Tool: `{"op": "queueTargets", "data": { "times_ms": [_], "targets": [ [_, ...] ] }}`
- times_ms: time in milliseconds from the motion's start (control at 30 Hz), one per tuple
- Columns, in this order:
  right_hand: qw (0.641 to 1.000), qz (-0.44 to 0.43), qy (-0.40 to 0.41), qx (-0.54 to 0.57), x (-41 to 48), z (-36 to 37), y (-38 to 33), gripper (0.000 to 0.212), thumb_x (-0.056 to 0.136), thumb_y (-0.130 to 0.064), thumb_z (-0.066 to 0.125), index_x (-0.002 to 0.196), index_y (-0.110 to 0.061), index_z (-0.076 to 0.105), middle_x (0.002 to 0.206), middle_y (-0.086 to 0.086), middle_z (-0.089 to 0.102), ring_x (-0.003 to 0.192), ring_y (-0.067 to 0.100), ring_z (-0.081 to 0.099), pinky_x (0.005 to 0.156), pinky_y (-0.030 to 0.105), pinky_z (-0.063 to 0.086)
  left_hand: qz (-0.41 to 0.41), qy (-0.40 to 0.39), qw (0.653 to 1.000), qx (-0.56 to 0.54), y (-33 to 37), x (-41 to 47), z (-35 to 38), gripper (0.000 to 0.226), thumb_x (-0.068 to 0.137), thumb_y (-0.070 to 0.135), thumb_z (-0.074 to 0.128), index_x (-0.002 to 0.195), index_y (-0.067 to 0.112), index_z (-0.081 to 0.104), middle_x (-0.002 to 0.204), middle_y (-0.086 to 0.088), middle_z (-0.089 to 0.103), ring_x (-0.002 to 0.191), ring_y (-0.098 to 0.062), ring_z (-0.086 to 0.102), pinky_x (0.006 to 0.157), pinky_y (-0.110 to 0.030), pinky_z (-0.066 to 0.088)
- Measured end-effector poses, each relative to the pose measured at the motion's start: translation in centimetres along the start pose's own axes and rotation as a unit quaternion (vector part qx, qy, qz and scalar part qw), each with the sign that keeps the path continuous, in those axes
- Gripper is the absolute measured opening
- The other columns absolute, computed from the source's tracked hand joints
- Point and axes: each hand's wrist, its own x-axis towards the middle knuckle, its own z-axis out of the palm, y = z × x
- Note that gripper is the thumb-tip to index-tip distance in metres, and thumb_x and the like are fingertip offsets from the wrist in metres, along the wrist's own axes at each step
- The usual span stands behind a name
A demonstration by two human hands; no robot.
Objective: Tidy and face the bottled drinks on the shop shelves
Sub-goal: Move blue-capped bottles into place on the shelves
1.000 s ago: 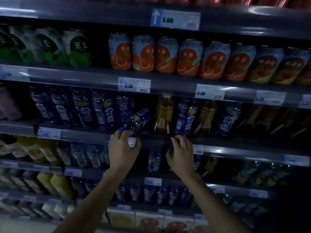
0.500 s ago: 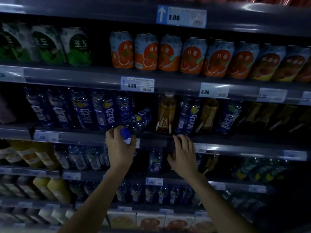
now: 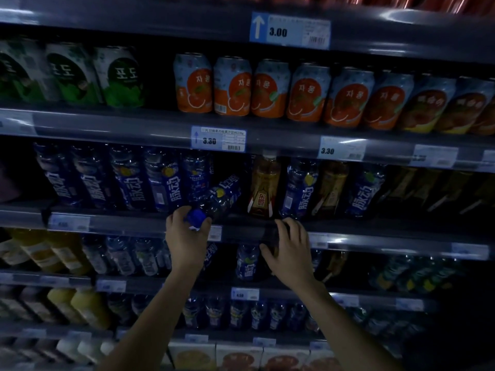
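A blue-labelled bottle point(image 3: 222, 196) lies tipped over on the middle shelf point(image 3: 128, 223), its blue cap pointing out toward me. My left hand point(image 3: 184, 236) grips it at the cap end. To its left stands a row of matching blue bottles point(image 3: 150, 180), upright. To its right stands an amber tea bottle point(image 3: 263, 188), then another blue bottle point(image 3: 301, 188). My right hand point(image 3: 289, 247) rests flat on the shelf's front rail below the amber bottle, fingers spread, holding nothing.
Orange cans point(image 3: 233, 87) and green cans point(image 3: 120, 76) fill the shelf above. Price tags point(image 3: 218, 139) run along the rails. Lower shelves hold yellow juice bottles point(image 3: 88, 306) and more blue bottles point(image 3: 247, 261). The right side is dark.
My left hand has drawn the tipped bottle's cap end slightly outward, so the blue cap now shows between my fingers. My right hand has stayed on the rail.
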Motion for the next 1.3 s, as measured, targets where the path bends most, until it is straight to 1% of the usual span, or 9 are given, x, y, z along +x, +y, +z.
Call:
{"op": "queueTargets", "data": {
  "times_ms": [100,200,333,600,767,900,1033,1167,1300],
  "targets": [
    [1.000,-0.001,0.000,-0.002,0.0,0.0,0.0,0.068,0.088,-0.054,0.051,0.140,-0.011,0.040,0.143,0.010,0.037,0.134,0.032,0.027,0.111,0.046,0.027,-0.030,0.003,0.999,-0.010,-0.2,0.1,-0.1,0.049,0.084,0.029,0.072,0.126,0.016,0.053,0.120,-0.006,0.057,0.091,-0.015,0.053,0.079,-0.033,0.045],
    [1.000,-0.003,-0.006,-0.008,-0.1,0.0,0.0,0.069,0.087,-0.054,0.052,0.141,-0.011,0.039,0.145,0.010,0.035,0.135,0.031,0.026,0.112,0.045,0.025,-0.050,0.010,0.998,-0.039,-0.1,0.2,-0.1,0.046,0.080,0.031,0.077,0.120,0.020,0.058,0.113,-0.004,0.064,0.093,-0.017,0.060,0.082,-0.038,0.051],
    [1.000,-0.006,-0.020,-0.005,-0.1,-0.1,0.2,0.071,0.087,-0.053,0.052,0.143,-0.012,0.035,0.148,0.008,0.030,0.137,0.029,0.021,0.114,0.044,0.022,-0.029,0.027,0.996,-0.082,0.1,-0.5,-0.1,0.039,0.077,0.032,0.079,0.110,0.031,0.058,0.106,0.004,0.065,0.092,-0.010,0.062,0.082,-0.037,0.055],
    [0.999,-0.007,-0.034,0.001,-0.1,-0.5,0.1,0.074,0.086,-0.051,0.054,0.145,-0.013,0.031,0.149,0.006,0.027,0.139,0.028,0.017,0.114,0.042,0.019,-0.001,0.072,0.985,-0.159,1.4,-0.7,-0.3,0.038,0.075,0.029,0.079,0.106,0.038,0.059,0.102,0.004,0.067,0.090,-0.010,0.066,0.078,-0.036,0.058],
    [0.999,-0.013,-0.032,0.023,-0.3,-0.7,0.0,0.076,0.083,-0.047,0.059,0.145,-0.010,0.033,0.148,0.010,0.030,0.138,0.031,0.019,0.114,0.043,0.020,0.033,0.095,0.970,-0.222,3.8,-0.2,-1.0,0.038,0.074,0.025,0.080,0.105,0.037,0.063,0.097,0.019,0.066,0.088,0.002,0.065,0.076,-0.018,0.056],
    [0.999,-0.017,-0.012,0.025,-0.3,-0.8,-0.1,0.072,0.083,-0.044,0.059,0.140,-0.005,0.040,0.142,0.016,0.038,0.135,0.036,0.028,0.112,0.048,0.025,0.072,0.103,0.957,-0.263,6.1,0.1,-1.4,0.038,0.074,0.026,0.082,0.104,0.039,0.063,0.104,0.013,0.067,0.093,-0.001,0.065,0.079,-0.016,0.054],
    [0.999,-0.007,0.001,0.042,-0.4,-0.7,-0.4,0.070,0.081,-0.044,0.056,0.138,-0.005,0.043,0.140,0.018,0.042,0.133,0.039,0.031,0.111,0.052,0.027,0.100,0.090,0.950,-0.281,7.4,0.5,-1.4,0.039,0.074,0.026,0.082,0.108,0.028,0.063,0.106,0.002,0.068,0.097,-0.011,0.066,0.084,-0.027,0.055],
    [0.999,-0.014,-0.004,0.041,-0.5,-0.7,-0.1,0.070,0.083,-0.046,0.053,0.139,-0.006,0.042,0.141,0.018,0.040,0.135,0.039,0.031,0.111,0.053,0.026,0.100,0.075,0.948,-0.292,7.6,0.7,-0.6,0.040,0.075,0.026,0.081,0.110,0.029,0.062,0.110,0.008,0.067,0.106,-0.006,0.064,0.092,-0.027,0.052],
    [0.999,-0.019,-0.007,0.035,-0.4,-0.6,0.0,0.070,0.084,-0.043,0.058,0.140,-0.006,0.041,0.142,0.017,0.039,0.135,0.038,0.029,0.111,0.052,0.025,0.084,0.062,0.950,-0.294,7.5,1.0,0.4,0.048,0.075,0.031,0.080,0.117,0.029,0.057,0.119,0.006,0.062,0.109,-0.006,0.062,0.090,-0.021,0.052]
  ]
}}
